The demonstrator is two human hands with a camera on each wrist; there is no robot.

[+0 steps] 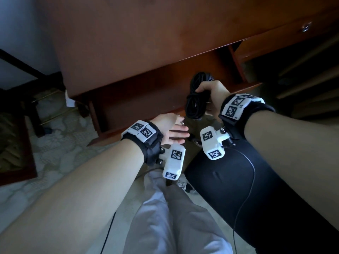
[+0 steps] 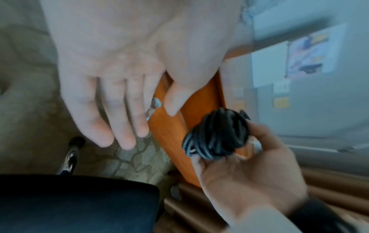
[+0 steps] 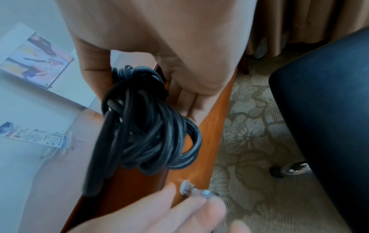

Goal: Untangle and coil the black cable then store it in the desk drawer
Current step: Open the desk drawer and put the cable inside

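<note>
My right hand [image 1: 211, 92] grips the coiled black cable [image 1: 195, 102] and holds it over the pulled-out desk drawer [image 1: 146, 92]. From the right wrist the cable [image 3: 143, 134] hangs as a loose bundle of loops under the curled fingers [image 3: 185, 100], in front of the orange-brown drawer front [image 3: 201, 141]. My left hand [image 1: 174, 132] lies flat with straight fingers at the drawer's front edge. The metal knob [image 2: 153, 104] shows between its index finger and thumb [image 2: 173, 97]. The cable [image 2: 217, 135] and right hand [image 2: 249, 173] appear to the right of it.
The reddish wooden desk top [image 1: 146, 33] overhangs the drawer's back part. A second, closed drawer with a knob [image 1: 305, 26] sits at the upper right. A black chair seat [image 1: 238, 180] stands close on the right, over patterned carpet [image 1: 60, 136]. Dark wooden furniture [image 1: 16, 125] is at the left.
</note>
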